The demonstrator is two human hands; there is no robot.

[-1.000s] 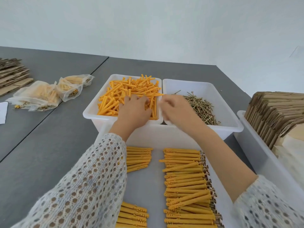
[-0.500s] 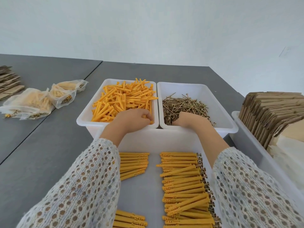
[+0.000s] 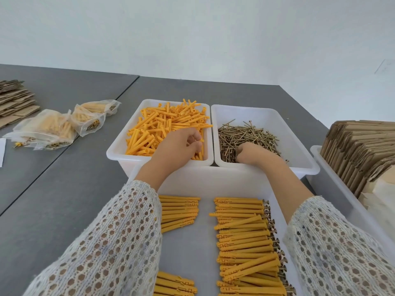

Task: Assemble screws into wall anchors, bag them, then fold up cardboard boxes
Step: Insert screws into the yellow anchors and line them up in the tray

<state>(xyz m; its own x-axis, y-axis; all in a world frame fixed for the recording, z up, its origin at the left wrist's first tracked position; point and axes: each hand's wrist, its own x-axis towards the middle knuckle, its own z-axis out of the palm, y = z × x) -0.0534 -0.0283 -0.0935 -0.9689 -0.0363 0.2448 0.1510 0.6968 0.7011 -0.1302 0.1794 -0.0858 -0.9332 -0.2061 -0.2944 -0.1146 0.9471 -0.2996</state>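
The left hand (image 3: 177, 144) reaches into the white plastic bin of loose orange plastic wall anchors (image 3: 162, 129), its fingers curled down onto the heap at the corner nearest the person; whether they already pinch an anchor I cannot tell. The right hand (image 3: 249, 152) is sunk into the pile of brass-coloured metal screws (image 3: 248, 133) in the second white plastic bin (image 3: 265, 113), which touches the anchor bin's (image 3: 116, 146) right wall. Its fingertips are buried among the screws, so its grip cannot be read either.

The anchors in their bin lie at all angles, though several just beyond the left fingers point their long axes away from the person, so one could be drawn back lengthwise. The screws lie mostly across, left to right, just beyond the right knuckles. Each hand is nearest its own stock, and the two must meet over the gap between the bins to push screw into anchor.

Nearer the person than the anchor bin sits a large white plastic tray (image 3: 192, 180) holding rows of assembled orange anchors with screw heads showing (image 3: 245, 238), all laid crosswise. Left of the anchor bin, clear plastic bags of finished anchors (image 3: 49, 129) lie on the grey table (image 3: 53, 189). Far right of it, flat brown cardboard box blanks (image 3: 359, 146) stand on edge in another white bin.
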